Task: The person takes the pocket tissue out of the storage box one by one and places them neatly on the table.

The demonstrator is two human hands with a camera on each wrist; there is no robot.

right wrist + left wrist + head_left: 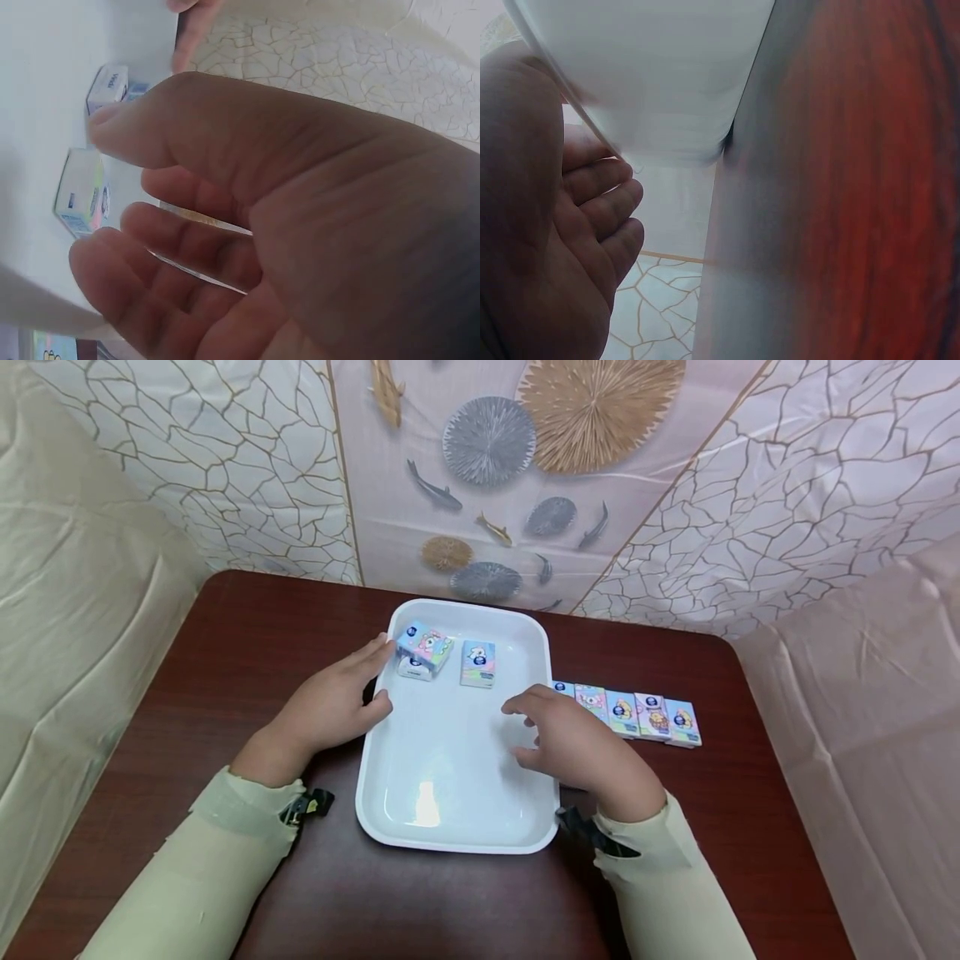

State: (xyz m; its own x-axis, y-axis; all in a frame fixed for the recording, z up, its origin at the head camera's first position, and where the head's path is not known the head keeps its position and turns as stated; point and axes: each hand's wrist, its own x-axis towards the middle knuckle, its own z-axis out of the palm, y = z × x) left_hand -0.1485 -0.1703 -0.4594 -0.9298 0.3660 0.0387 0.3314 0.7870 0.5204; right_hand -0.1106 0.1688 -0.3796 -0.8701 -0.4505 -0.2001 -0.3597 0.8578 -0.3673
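A white tray lies on the table. At its far left, a pastel cartoon-printed tissue pack rests slantwise over another tissue pack. A third tissue pack lies apart, to their right. My left hand is at the tray's left rim, fingers fairly straight, beside the overlapping packs; the left wrist view shows its fingers along the outside of the tray wall. Over the tray's right half hovers my right hand, its fingers loosely bent with nothing between them and the thumb.
On the dark wooden table, a row of several tissue packs lies right of the tray, partly hidden by my right hand. Behind the table hangs a patterned cloth. Plain pale cloth drapes both sides.
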